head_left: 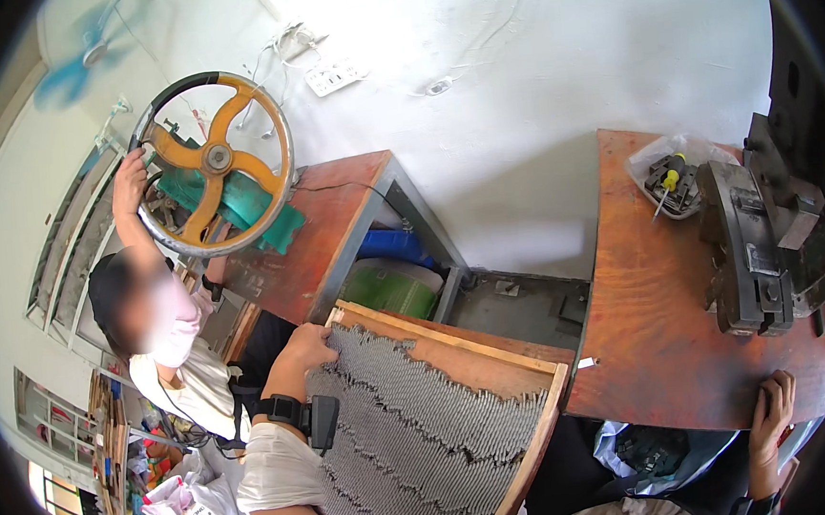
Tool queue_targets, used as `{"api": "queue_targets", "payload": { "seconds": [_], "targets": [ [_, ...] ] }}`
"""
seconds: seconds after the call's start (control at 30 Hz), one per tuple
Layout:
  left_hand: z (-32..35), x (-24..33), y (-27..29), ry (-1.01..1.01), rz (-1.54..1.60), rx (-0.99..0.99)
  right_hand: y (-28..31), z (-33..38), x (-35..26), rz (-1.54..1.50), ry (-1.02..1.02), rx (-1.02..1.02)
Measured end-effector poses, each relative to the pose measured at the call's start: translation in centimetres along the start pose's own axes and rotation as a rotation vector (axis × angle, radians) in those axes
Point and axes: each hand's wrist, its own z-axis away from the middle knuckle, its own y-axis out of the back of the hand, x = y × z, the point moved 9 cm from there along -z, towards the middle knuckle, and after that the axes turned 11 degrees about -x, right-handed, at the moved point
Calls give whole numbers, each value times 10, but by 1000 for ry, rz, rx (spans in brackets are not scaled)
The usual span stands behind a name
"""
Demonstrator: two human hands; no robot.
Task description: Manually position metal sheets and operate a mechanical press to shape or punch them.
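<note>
A wooden tray (496, 352) lies tilted in front of me, packed with rows of thin grey metal rods (415, 430). My left hand (309, 346) rests on the tray's upper left corner, fingers over the rods; a black device is strapped to that wrist. My right hand (772, 409) grips the near edge of a reddish wooden table (647, 327), fingers curled over it, holding nothing else. A heavy dark metal press (765, 242) stands on that table, beyond my right hand.
Another person (164, 332) at the left holds the rim of a large orange-spoked handwheel (214, 161) on a green machine atop a second wooden bench (320, 235). A bag holding a yellow-handled screwdriver (667, 182) lies on the right table. Green and blue containers (390, 283) sit under the bench.
</note>
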Motion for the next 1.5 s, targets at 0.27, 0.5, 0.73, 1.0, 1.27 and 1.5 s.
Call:
{"api": "queue_targets", "payload": {
  "seconds": [0.27,0.5,0.73,1.0,1.27,1.5],
  "targets": [
    [-3,-16,-21,-137,176,-46,2,-2,-6,1,-4,1],
    [-6,-28,-25,-259,278,74,5,-2,-6,4,-2,24],
    [19,3,3,-151,64,141,1,-4,-6,1,-16,26],
    [58,-30,9,-170,919,129,3,1,0,7,-23,33],
    [93,97,-3,-497,1264,-111,14,-17,-26,3,36,96],
    [128,386,-27,-947,891,-429,26,-16,-35,-27,103,12]
  ]
}}
